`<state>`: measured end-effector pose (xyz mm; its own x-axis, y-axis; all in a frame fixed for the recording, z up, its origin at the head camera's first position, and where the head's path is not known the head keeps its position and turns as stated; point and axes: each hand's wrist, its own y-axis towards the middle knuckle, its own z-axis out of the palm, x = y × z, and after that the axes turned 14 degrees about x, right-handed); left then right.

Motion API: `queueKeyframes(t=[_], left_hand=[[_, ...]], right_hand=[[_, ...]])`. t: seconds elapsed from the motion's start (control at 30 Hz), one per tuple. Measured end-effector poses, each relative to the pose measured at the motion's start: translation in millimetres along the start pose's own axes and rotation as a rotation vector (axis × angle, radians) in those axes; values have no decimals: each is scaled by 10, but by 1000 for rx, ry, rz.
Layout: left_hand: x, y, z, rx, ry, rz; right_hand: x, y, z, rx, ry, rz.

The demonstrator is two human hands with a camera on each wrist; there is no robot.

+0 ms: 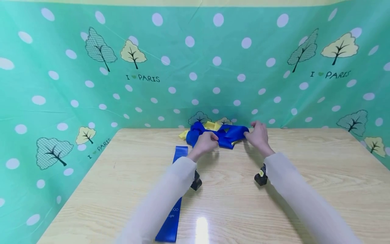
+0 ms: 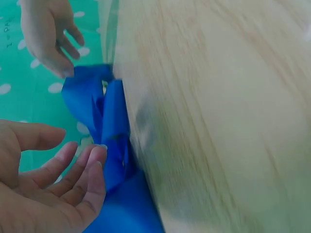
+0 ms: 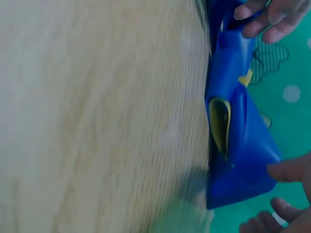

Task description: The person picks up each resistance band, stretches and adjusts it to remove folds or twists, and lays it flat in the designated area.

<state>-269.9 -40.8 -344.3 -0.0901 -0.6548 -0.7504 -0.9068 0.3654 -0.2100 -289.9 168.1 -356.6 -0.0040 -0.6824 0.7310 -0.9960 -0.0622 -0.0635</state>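
Left fingers (image 1: 212, 136), right fingers (image 1: 257, 126) at blue-yellow ribbon (image 1: 226, 136), wooden table (image 1: 228, 210)

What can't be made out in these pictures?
- Flat blue strip: middle hidden behind left sleeve, head view.
- Its lettering: small, partly hidden by that sleeve, head view.
- Ribbon bundle: part hidden behind left grip, head view; cut off by left wrist view's bottom edge.
- Table: near edge cut off, head view's bottom.
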Motion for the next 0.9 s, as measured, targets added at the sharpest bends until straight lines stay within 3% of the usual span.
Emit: queueKeyframes(t=[0.17,0.33,0.7,0.9], left_hand=[[-69,46,137,34,-46,8],[-117,81,231,53,-63,20],[-194,82,333,47,-86,41],[-252,82,405,28,-68,43]], right_hand=[[-46,49,-5,36,-38,-9],[-60,75,-39,-17,-87,1],[106,69,-279,-178,76,-42],[229,8,-378,-200,92,-51]])
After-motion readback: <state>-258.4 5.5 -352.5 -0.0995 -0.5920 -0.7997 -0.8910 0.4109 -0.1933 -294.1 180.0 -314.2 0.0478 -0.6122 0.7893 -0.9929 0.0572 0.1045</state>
